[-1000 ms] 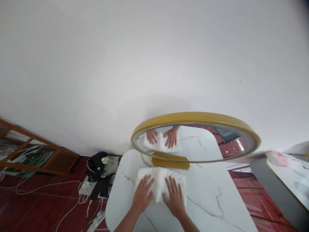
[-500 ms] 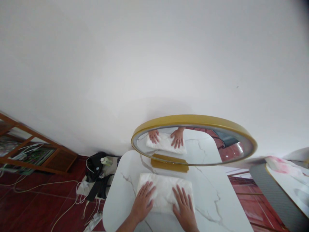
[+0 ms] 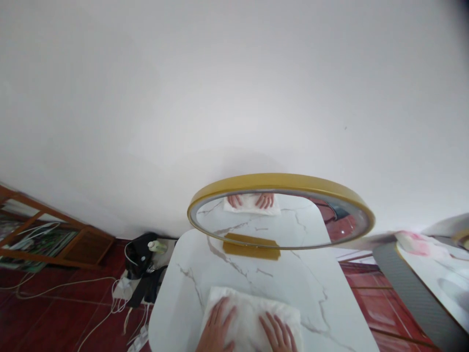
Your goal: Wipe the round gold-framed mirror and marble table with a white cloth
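Observation:
A folded white cloth [image 3: 249,318] lies flat on the white marble-patterned tabletop [image 3: 176,298], close to the bottom of the view. Spread over its left part is my left hand [image 3: 218,325], palm down with the fingers apart. My right hand [image 3: 279,332] rests flat on the right part, its fingers also stretched out. Both hands touch the cloth from above, and neither grips it. Their wrists are cut off by the lower edge of the view. Beyond the cloth stands an oval-looking mirror [image 3: 278,215] with a gold frame, which reflects both hands and the cloth.
The mirror's gold base [image 3: 251,246] sits near the wall [image 3: 234,98]. On the left are a black bag [image 3: 137,256], a pale bottle [image 3: 157,247], cables [image 3: 119,298] and a wooden shelf [image 3: 88,244]. A second table [image 3: 432,278] with a pink-and-white cloth [image 3: 417,243] stands at right.
Both hands and the white cloth have slid toward me, away from the mirror. More bare tabletop shows between cloth and mirror base. The camera view has shifted slightly.

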A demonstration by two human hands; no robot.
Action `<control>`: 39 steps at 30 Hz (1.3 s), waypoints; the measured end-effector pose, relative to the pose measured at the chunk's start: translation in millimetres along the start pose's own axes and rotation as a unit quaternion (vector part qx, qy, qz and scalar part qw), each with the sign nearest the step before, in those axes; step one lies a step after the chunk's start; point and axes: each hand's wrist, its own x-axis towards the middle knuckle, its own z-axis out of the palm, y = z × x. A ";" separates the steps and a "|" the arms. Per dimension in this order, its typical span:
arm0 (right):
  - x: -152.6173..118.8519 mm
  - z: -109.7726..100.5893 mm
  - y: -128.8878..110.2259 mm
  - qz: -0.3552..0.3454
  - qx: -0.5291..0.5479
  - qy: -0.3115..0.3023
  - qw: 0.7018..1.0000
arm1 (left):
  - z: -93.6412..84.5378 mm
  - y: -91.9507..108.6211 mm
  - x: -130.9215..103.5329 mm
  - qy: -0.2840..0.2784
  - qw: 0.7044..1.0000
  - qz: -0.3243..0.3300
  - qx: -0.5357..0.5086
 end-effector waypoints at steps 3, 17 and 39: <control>23.9 -10.5 -2.2 0.018 0.033 -0.059 0.998 | -0.8 2.5 8.0 0.030 0.999 -0.042 -0.009; 149.1 -38.5 26.7 0.110 0.154 -0.270 0.944 | -45.1 -15.9 102.1 0.061 0.991 -0.121 0.017; 59.6 -25.0 4.3 0.052 0.201 -0.244 0.947 | -49.9 9.3 56.9 0.009 0.970 -0.225 0.087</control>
